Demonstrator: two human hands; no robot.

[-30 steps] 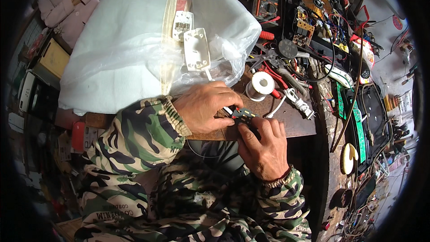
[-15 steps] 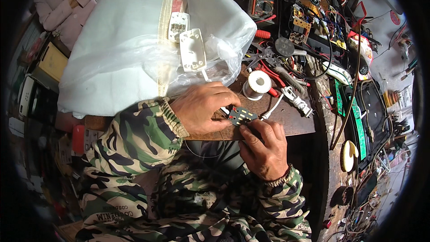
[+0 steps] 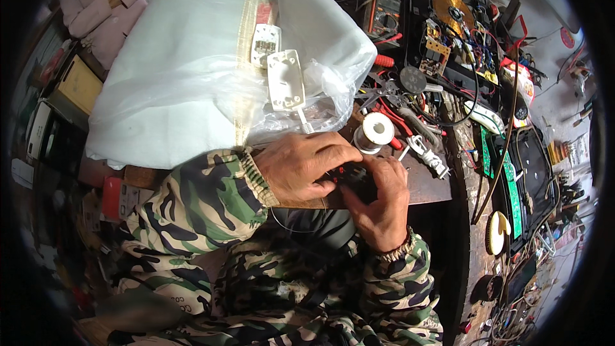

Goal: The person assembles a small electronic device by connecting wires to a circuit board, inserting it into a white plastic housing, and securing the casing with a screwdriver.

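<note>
Over the table's near edge, my left hand (image 3: 304,163) and my right hand (image 3: 383,202) close in from either side around a small dark circuit board (image 3: 352,179) with red spots. My fingers and shadow hide most of it. Just beyond my left hand lies an open white plastic housing (image 3: 286,83) with a white cord running toward me. A second white shell piece (image 3: 265,45) with dark parts inside rests behind it. Past my right fingers stands a white spool of wire (image 3: 376,131), beside a bundled white cord with a plug (image 3: 428,157). A thin wire (image 3: 282,225) dangles below my left wrist.
A large pale bundle in clear plastic (image 3: 173,83) covers the table's left part. Pliers (image 3: 384,90), a multimeter (image 3: 385,16) and loose electronics crowd the right. A cream brush (image 3: 497,232) lies on the right ledge. A person with folded arms (image 3: 106,6) is at upper left.
The circuit board has tilted, so its face with pale pads no longer shows. My right fingers have moved up over its far edge, nearer my left hand. The view has shifted slightly.
</note>
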